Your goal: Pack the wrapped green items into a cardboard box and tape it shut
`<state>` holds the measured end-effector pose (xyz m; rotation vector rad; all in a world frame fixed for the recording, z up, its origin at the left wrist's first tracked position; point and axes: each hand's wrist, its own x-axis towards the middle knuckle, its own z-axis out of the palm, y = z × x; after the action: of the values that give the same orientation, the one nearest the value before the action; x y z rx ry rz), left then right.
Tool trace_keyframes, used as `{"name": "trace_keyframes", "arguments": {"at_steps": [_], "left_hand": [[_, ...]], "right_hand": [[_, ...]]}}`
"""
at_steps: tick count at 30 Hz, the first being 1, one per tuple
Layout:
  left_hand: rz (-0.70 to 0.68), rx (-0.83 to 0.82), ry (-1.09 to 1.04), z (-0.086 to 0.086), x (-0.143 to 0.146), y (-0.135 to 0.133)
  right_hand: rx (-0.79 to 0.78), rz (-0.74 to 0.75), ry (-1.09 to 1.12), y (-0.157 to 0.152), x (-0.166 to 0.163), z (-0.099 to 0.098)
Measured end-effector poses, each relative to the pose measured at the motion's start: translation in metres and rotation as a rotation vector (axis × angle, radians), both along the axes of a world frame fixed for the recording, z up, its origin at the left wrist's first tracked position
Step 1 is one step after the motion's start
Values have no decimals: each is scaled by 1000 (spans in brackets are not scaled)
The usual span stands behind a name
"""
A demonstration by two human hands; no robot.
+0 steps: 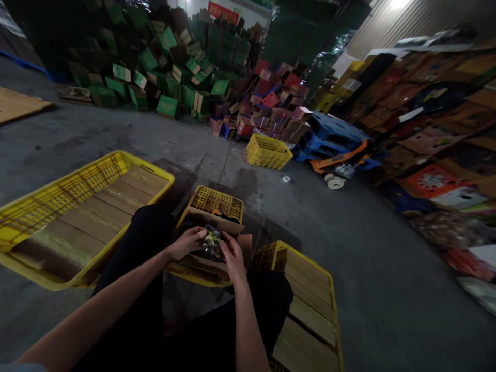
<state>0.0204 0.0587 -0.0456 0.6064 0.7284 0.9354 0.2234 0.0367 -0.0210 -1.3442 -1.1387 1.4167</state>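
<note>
Between my two hands is a small see-through plastic packet (212, 241) with something yellow-green inside; its exact contents are too small to make out. My left hand (187, 243) pinches the packet's left edge. The fingers of my right hand (233, 253) are closed on its right side. Directly below, an open cardboard box (220, 223) rests on an upturned-looking yellow crate (219, 199) between my knees. A dark object with an orange part (223, 214) lies at the box's far edge, partly hidden by a flap.
A large yellow crate (73, 194) holding flat brown cartons stands at my left, another crate (334, 297) with cartons at my right. Ahead are a yellow basket (268, 152), blue pallets (329, 129), an orange pallet jack (341, 160) and heaped green boxes (168, 106).
</note>
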Motion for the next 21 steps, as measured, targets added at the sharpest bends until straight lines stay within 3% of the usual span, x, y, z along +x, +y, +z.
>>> {"name": "trace_keyframes", "arguments": {"at_steps": [5, 9, 12, 17, 21], "left_hand": [[9, -4, 98, -7, -1, 1], [199, 145, 498, -21, -9, 11], [308, 154, 678, -35, -17, 19], [222, 167, 735, -56, -20, 17], [105, 202, 676, -64, -16, 8]], "right_hand": [[-25, 22, 80, 0, 1, -1], [1, -44, 18, 3, 6, -7], [69, -64, -91, 5, 12, -14], [148, -65, -279, 8, 16, -21], [182, -61, -276, 8, 13, -21]]}}
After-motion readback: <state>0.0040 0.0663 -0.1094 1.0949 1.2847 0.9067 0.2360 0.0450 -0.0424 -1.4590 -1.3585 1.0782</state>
